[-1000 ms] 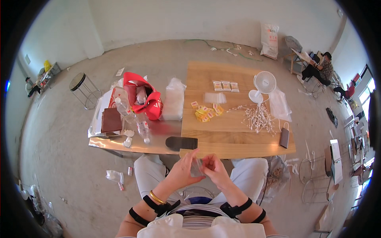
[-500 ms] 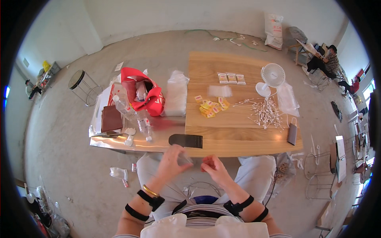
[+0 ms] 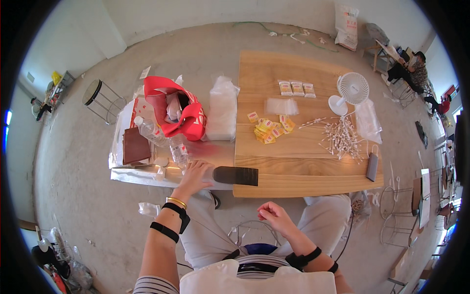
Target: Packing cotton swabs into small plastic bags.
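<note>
My left hand (image 3: 195, 177) is over the front edge of the shiny left tabletop, thumb and fingers curved around a small clear plastic bag (image 3: 208, 173) that is hard to make out. Just right of it, a black round-ended flat piece (image 3: 236, 176) lies across the join of the two tabletops. Above my lap, in front of the table, my right hand (image 3: 275, 215) has its fingers curled in; anything inside them is hidden. Yellow sachets (image 3: 268, 131), a stack of clear bags (image 3: 281, 106) and loose cotton swabs (image 3: 341, 137) lie on the wooden tabletop (image 3: 293, 183).
A red bag (image 3: 171, 105), clear bottles (image 3: 179, 151), a brown folder (image 3: 135, 146) and a pile of plastic bags (image 3: 221, 112) crowd the left side. Rightward stand a white fan (image 3: 353, 88) and grey power bank (image 3: 372, 166). Three filled packets (image 3: 297, 88) lie farther back.
My left hand has moved left and forward onto the tabletop edge, away from my right hand. My right hand has shifted slightly right and toward me, fingers still curled.
</note>
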A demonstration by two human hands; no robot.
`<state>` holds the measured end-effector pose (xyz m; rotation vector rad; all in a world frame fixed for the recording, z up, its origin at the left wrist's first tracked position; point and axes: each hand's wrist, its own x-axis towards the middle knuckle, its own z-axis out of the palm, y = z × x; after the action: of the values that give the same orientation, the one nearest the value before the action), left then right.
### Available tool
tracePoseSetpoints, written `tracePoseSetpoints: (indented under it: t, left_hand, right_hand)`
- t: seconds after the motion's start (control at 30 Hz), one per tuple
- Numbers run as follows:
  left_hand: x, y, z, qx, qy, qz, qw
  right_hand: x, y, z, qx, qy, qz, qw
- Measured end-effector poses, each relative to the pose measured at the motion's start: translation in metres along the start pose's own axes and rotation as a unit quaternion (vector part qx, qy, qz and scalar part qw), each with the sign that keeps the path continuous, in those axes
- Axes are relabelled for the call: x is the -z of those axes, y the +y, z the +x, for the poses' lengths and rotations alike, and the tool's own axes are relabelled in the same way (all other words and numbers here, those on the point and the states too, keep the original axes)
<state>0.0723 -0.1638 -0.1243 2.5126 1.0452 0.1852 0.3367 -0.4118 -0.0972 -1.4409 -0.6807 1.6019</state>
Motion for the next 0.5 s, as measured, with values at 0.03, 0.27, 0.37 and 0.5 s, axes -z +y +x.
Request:
tracePoseSetpoints:
  t: [0.03,0.27,0.37,0.5]
  left_hand:
    - [0.0,0.0,0.003,-0.023,-0.003,-0.02,1.0]
    - [0.001,0.018,0.017,-0.036,-0.035,-0.061,0.997]
    - [-0.001,0.03,0.021,-0.059,-0.025,-0.05,0.997]
    - [-0.004,0.052,0.035,-0.058,-0.065,-0.033,0.996]
  right_hand:
    - [0.001,0.002,0.001,-0.002,0.0,0.001,1.0]
    - [0.006,0.014,0.002,-0.009,0.002,-0.003,1.0]
    - [0.005,0.018,0.001,-0.012,-0.003,-0.01,1.0]
    - [0.005,0.025,0.001,-0.009,-0.013,-0.001,1.0]
